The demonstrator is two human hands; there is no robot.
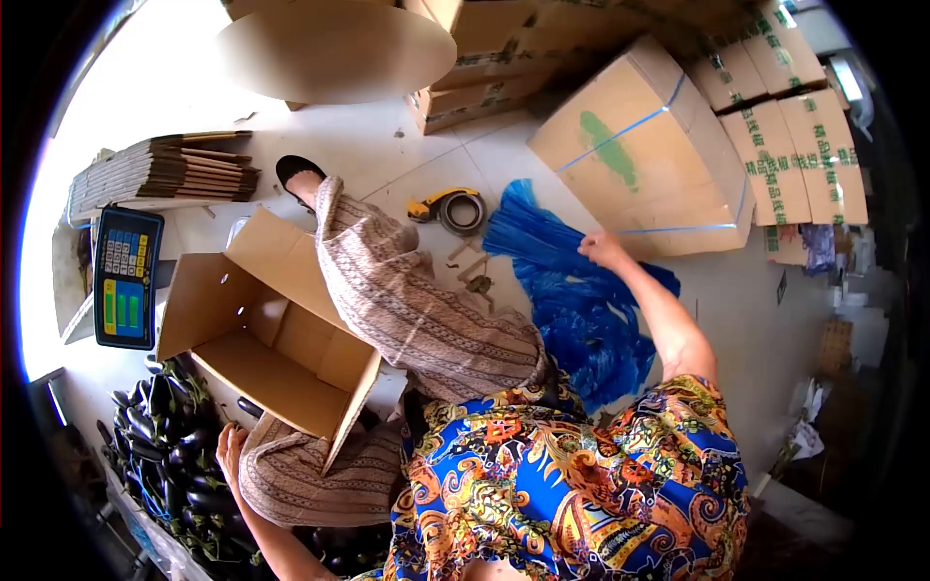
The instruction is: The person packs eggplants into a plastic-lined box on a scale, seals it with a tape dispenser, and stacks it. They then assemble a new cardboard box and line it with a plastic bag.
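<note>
My right hand [603,249] is closed in a pinch on a crumpled blue plastic bag [591,329], which spreads over the floor beside my leg. My left hand [231,451] hangs by my left knee, fingers stretched out and holding nothing. Right beside it is a heap of dark purple eggplants [165,436]. One loose eggplant [250,408] lies just above that hand, near the box. Between my legs an open cardboard box [276,339] stands tilted with its flaps spread, and its visible inside is bare.
A scale display [128,276] stands at the left, below stacked flattened cartons [170,172]. A tape dispenser [453,210] lies on the floor ahead. A large strapped carton [644,145] and printed boxes [794,145] are piled at the right.
</note>
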